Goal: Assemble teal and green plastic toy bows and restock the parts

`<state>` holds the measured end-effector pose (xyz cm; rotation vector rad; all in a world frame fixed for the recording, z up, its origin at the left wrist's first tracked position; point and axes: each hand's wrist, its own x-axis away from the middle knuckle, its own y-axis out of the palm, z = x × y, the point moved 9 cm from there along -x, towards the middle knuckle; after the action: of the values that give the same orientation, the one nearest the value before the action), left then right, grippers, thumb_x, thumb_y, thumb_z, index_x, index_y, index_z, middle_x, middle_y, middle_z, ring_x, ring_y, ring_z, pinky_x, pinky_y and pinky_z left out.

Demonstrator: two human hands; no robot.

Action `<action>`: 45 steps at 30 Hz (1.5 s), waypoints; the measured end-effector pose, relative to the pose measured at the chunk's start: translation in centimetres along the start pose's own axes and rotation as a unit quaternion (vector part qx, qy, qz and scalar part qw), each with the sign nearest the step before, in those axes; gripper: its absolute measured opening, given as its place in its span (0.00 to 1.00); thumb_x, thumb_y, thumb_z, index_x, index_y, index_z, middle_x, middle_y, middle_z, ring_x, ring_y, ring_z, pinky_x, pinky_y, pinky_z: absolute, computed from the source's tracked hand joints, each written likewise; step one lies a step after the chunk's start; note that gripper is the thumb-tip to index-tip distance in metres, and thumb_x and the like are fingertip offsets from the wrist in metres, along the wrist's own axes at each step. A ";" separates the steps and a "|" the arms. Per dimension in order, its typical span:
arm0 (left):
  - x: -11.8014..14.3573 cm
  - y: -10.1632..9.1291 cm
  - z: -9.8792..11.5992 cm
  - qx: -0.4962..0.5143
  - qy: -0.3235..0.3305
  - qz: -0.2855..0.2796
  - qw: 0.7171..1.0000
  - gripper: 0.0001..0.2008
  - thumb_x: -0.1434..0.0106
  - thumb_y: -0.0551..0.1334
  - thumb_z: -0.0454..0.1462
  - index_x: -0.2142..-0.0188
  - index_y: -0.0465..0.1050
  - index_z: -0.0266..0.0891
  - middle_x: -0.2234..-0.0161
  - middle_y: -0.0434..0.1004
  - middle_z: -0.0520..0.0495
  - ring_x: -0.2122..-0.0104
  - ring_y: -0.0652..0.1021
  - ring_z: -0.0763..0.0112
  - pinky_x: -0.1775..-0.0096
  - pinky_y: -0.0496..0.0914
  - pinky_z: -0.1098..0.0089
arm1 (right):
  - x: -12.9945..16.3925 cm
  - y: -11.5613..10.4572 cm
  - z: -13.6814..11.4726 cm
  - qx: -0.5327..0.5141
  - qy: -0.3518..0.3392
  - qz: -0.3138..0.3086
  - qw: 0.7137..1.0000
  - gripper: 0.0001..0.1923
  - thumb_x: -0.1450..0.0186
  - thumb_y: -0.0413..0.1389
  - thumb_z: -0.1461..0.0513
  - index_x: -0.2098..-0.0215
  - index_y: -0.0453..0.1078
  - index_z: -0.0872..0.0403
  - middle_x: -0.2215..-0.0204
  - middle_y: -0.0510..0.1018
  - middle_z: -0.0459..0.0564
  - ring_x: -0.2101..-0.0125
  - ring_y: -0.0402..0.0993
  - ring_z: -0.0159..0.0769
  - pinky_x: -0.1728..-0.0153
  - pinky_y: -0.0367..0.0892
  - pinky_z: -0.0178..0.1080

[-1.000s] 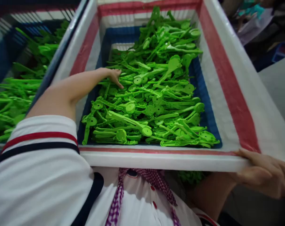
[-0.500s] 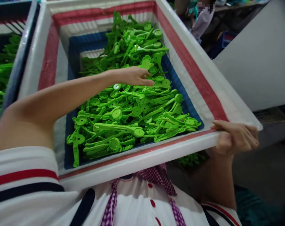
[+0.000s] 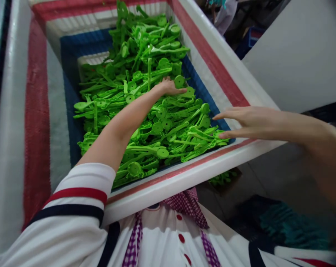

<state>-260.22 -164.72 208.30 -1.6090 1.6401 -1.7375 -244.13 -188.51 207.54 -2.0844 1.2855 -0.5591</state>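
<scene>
While a white sleeve [image 3: 73, 207] with red and navy bands fills the near foreground, the right hand [image 3: 245, 122] hovers flat and open, empty, over the near right rim of a white bin [image 3: 184, 178] striped red and blue. Farther in, the left hand [image 3: 168, 87] rests palm down, fingers spread, on a heap of green plastic parts [image 3: 145, 111], gripping none visibly. Gathering them cleanly probably calls for untangling the long stems first. No readable writing or brand shows anywhere.
</scene>
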 end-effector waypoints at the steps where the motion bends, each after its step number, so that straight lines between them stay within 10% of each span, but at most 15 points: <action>1: 0.1 -0.1 0.0 -0.007 -0.006 0.005 1.000 0.55 0.45 0.55 0.70 0.29 0.53 0.37 0.30 0.53 0.38 0.30 0.45 0.38 0.32 0.46 0.46 | -1.7 0.9 -0.1 0.025 0.003 -0.042 0.999 0.42 0.43 0.60 0.36 0.40 0.71 0.52 0.44 0.76 0.56 0.50 0.76 0.46 0.55 0.71 0.45; 7: 2.0 0.4 -0.4 -0.043 0.003 -0.043 0.998 0.56 0.45 0.55 0.68 0.27 0.45 0.36 0.30 0.50 0.34 0.30 0.45 0.36 0.33 0.37 0.41 | -6.8 7.5 -1.4 0.081 0.000 -0.232 0.969 0.49 0.54 0.73 0.51 0.36 0.67 0.50 0.36 0.66 0.60 0.47 0.72 0.57 0.53 0.70 0.50; 15: 4.9 0.8 1.2 -0.006 0.075 0.017 0.997 0.50 0.45 0.61 0.64 0.34 0.57 0.33 0.38 0.63 0.29 0.34 0.54 0.33 0.35 0.48 0.45 | -7.3 9.6 -4.5 0.123 -0.080 -0.280 0.949 0.58 0.54 0.72 0.51 0.30 0.56 0.56 0.33 0.57 0.69 0.49 0.74 0.56 0.54 0.71 0.47; 19: 6.3 0.5 3.4 0.094 0.115 0.031 0.988 0.48 0.47 0.67 0.58 0.36 0.58 0.33 0.40 0.64 0.29 0.38 0.64 0.37 0.37 0.56 0.50 | -7.1 9.0 -6.9 0.180 -0.161 -0.256 0.936 0.47 0.49 0.69 0.53 0.35 0.61 0.59 0.42 0.69 0.67 0.52 0.75 0.55 0.54 0.70 0.47; 26: 6.9 2.9 1.8 0.348 0.082 -0.132 0.925 0.56 0.50 0.69 0.58 0.30 0.48 0.38 0.37 0.66 0.38 0.37 0.67 0.51 0.38 0.61 0.61 | -6.3 9.4 -6.0 0.242 -0.120 -0.258 0.928 0.46 0.49 0.69 0.58 0.34 0.59 0.52 0.39 0.65 0.66 0.48 0.72 0.60 0.54 0.70 0.54; 35: 6.7 4.0 2.0 0.298 0.059 -0.176 0.937 0.45 0.51 0.69 0.58 0.39 0.69 0.38 0.44 0.76 0.43 0.43 0.73 0.50 0.40 0.65 0.61 | -6.8 9.2 -7.0 0.233 -0.207 -0.198 0.929 0.33 0.44 0.63 0.60 0.41 0.64 0.57 0.55 0.75 0.59 0.63 0.76 0.46 0.66 0.63 0.40; 45: 8.8 5.4 2.5 0.336 0.061 -0.220 0.914 0.70 0.59 0.74 0.55 0.26 0.37 0.38 0.32 0.60 0.36 0.34 0.64 0.49 0.37 0.61 0.60 | -6.7 10.0 -8.2 0.247 -0.271 -0.145 0.919 0.30 0.45 0.66 0.57 0.47 0.66 0.58 0.54 0.75 0.59 0.52 0.69 0.49 0.54 0.58 0.46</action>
<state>-263.82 -174.66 207.77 -1.5917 0.5811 -2.3082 -258.59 -188.17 206.27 -1.8153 0.4595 -0.3410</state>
